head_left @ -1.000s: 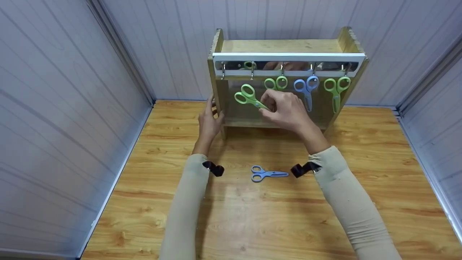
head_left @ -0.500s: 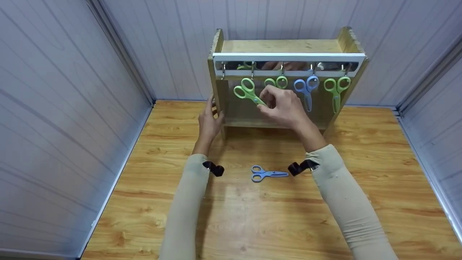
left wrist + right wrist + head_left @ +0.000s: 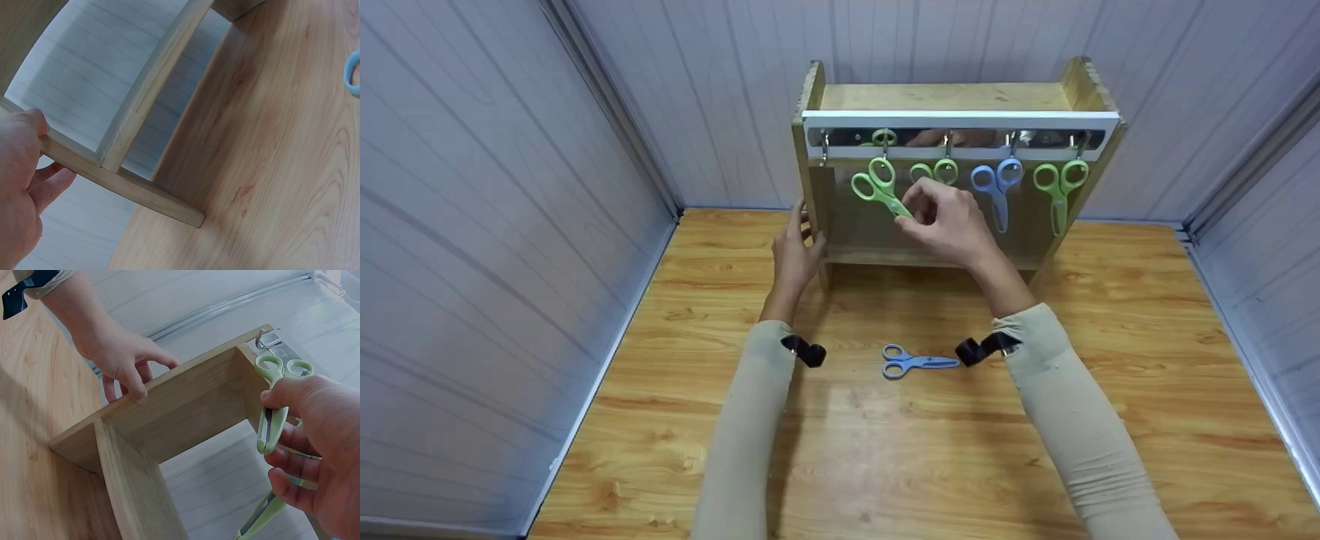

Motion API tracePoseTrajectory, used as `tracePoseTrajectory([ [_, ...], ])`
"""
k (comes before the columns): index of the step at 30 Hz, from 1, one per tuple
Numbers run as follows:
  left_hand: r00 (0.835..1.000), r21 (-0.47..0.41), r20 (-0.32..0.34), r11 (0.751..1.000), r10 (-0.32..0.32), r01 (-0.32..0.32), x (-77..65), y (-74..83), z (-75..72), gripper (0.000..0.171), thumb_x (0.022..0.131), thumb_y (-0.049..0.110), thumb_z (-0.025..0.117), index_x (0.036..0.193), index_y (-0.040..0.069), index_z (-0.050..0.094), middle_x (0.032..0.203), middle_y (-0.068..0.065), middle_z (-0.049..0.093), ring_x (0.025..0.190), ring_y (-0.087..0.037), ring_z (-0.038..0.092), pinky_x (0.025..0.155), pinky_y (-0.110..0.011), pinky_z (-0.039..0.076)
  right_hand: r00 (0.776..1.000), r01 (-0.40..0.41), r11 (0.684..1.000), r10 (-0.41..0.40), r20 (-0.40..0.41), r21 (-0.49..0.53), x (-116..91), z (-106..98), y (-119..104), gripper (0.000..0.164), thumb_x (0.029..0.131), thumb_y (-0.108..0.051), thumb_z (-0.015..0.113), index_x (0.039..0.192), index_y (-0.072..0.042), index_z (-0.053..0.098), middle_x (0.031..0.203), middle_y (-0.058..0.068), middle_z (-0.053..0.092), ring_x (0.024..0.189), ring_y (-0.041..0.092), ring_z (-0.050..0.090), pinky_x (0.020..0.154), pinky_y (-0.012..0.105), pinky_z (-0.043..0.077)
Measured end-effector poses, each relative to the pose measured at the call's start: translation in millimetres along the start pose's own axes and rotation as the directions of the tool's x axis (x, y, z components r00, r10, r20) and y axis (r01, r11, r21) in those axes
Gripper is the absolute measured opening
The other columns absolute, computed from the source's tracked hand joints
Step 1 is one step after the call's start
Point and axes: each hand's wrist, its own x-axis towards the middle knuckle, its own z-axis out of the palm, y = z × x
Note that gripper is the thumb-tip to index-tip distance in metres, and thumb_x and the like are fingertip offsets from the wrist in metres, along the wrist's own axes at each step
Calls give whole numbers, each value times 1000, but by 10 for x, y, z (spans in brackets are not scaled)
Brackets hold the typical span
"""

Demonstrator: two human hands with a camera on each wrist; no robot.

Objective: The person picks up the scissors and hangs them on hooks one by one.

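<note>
My right hand [image 3: 949, 225] pinches a pair of green scissors [image 3: 877, 184] by the blades, rings up, in front of a wooden shelf [image 3: 945, 96]. In the head view the upper ring overlaps the tip of the second hook from the left; the right wrist view shows metal inside one ring [image 3: 299, 368]. My left hand [image 3: 795, 255] grips the shelf's left side panel [image 3: 143, 197], thumb on one face and fingers on the other. Green scissors [image 3: 945, 171], blue scissors [image 3: 997, 184] and more green scissors [image 3: 1059, 191] hang from hooks to the right; my right hand partly hides the first of these.
A white hook rail [image 3: 960, 118] runs across the shelf's front, and its leftmost hook [image 3: 824, 148] bears nothing. Blue scissors [image 3: 919, 361] lie on the wood-grain floor [image 3: 870, 450] between my forearms. Pale panelled walls [image 3: 510, 187] stand behind and at both sides.
The green scissors in my right hand have risen and shifted slightly, bringing the upper ring to the second hook's tip. My left hand has stayed on the side panel.
</note>
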Motion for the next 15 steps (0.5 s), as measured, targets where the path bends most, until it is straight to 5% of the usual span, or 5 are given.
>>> tracePoseTrajectory([
  [15,1000,-7,-11,1000,16,-16,-3,-5,2,71,106,-5,69,172,6,44,148,-33,68,140,-48,72,116,-55,65,999,-20,999,21,-26,25,-42,52,88,20,101,-13,81,115,-1,74,88,7,68,79,16,60,66,19,46],
])
